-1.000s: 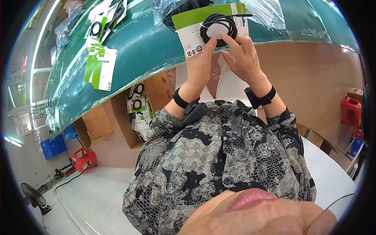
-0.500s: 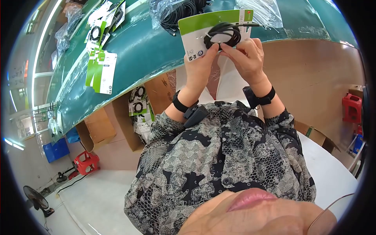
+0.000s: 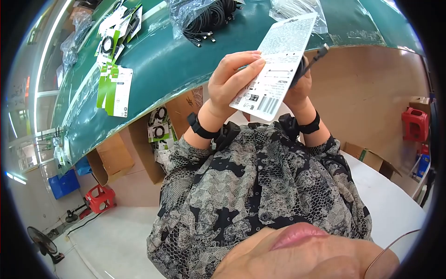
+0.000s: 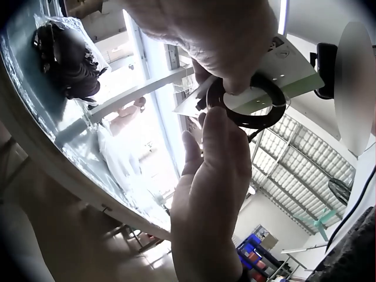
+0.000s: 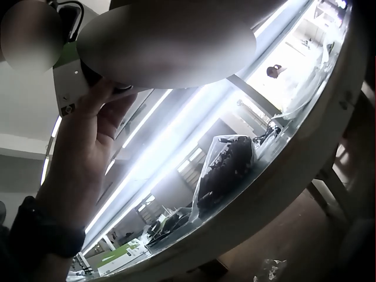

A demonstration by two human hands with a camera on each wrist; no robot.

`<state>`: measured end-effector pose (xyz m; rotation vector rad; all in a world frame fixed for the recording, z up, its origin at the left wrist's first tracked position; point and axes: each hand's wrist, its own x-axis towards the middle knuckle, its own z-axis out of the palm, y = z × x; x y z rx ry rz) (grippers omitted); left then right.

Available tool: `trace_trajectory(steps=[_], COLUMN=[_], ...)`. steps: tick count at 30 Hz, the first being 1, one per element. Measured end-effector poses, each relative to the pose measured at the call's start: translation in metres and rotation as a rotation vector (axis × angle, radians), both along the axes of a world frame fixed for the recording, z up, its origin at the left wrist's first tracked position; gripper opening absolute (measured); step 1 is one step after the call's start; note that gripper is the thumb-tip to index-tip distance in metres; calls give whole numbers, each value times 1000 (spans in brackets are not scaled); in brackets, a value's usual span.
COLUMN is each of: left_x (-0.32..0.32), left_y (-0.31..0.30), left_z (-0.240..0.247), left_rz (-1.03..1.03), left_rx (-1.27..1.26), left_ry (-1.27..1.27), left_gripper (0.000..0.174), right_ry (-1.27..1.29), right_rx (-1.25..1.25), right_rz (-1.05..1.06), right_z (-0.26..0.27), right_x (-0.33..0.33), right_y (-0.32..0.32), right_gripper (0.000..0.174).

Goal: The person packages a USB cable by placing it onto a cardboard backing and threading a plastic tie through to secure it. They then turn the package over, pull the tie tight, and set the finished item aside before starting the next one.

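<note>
A white-and-green retail card [image 3: 278, 69] is tilted up above the table's front edge, its printed back facing the head camera. My left hand [image 3: 234, 79] grips its left side, thumb on the printed back. On the card's other face lies a coil of black cable [image 4: 267, 120], seen in the left wrist view. One cable end with a plug [image 3: 320, 53] juts past the card's right edge. My right hand [image 3: 299, 90] is partly hidden behind the card; in the left wrist view its fingertips [image 4: 214, 117] pinch at the coil's edge.
Finished-looking carded cables [image 3: 111, 46] lie piled on the green table [image 3: 162, 60] at left. A bundle of black cables [image 3: 211, 21] in plastic and a bag of white strips [image 3: 302, 11] lie behind. Below stands a cardboard box [image 3: 144, 149] with more carded cables. Red stools [image 3: 100, 197] flank the area.
The card has swung from its green front to its printed back and shifted right. My left thumb has left the coil for the card's back; my right hand has gone behind the card.
</note>
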<state>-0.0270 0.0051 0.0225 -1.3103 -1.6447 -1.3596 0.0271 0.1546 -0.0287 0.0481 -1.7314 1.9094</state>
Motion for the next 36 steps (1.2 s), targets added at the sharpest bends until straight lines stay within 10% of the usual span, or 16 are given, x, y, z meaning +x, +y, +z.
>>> trace_trajectory(steps=[14,25,28,33,36], left_x=[-3,14,14,14,16], left_y=[-7,-1,1,1,-2], left_z=[26,13,15,16,17], left_rz=[-62,-162,-216,-250,-250], left_rx=[-170,18,83,132,101], left_ry=[181,-334,-360,-235,-204], left_gripper=[31,29,25,23,25], right_ry=[109,-506,72,46,-230], right_rx=[-2,-469,102,232,-322], right_rz=[157,801,565,485,688], right_z=[8,42,42,54,54], right_x=[14,46,41,44,46], right_y=[8,-4,-23,-25,-22], right_gripper=[34,27,31,31,31])
